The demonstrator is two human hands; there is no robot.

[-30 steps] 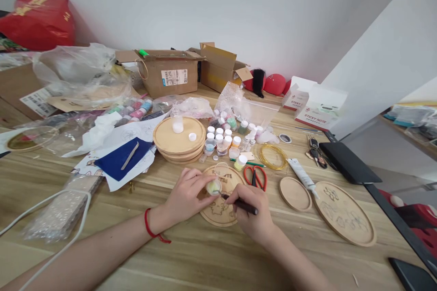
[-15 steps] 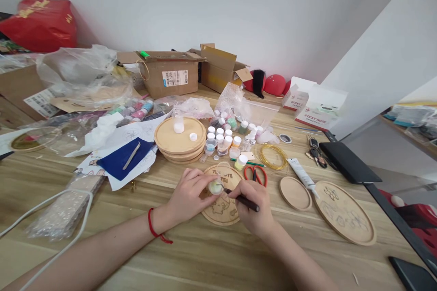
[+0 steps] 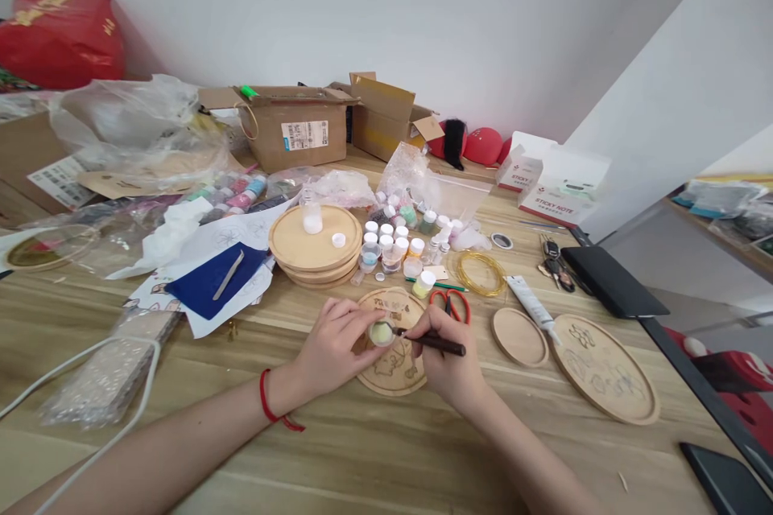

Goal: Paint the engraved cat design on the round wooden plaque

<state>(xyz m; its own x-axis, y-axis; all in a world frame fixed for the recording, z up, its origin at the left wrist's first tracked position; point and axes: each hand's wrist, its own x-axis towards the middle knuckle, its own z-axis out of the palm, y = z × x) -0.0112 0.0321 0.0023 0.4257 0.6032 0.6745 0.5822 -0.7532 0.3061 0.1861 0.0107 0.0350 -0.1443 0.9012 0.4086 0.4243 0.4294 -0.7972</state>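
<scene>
My left hand (image 3: 339,342) holds a small clear jar (image 3: 381,332) with pale yellow-green contents between thumb and fingers, above a round wooden plate (image 3: 392,382) with dark line drawings. In my right hand (image 3: 450,354) is a dark-handled tool (image 3: 444,344), its thin tip at the jar's mouth. A white-lidded jar of yellow material (image 3: 423,284) stands behind the plate, beside red-handled scissors (image 3: 462,306).
Stacked wooden plates (image 3: 314,245) stand behind my left hand, near several white-lidded jars (image 3: 386,241). Tweezers (image 3: 228,275) lie on blue cloth (image 3: 205,282). A gold wire coil (image 3: 481,273), a white tube (image 3: 530,304) and a larger drawn plate (image 3: 605,370) are at the right.
The dark tool has tilted nearer to level, and my right hand has turned with it. The jar's opening shows more toward the camera. The whole view has shifted slightly.
</scene>
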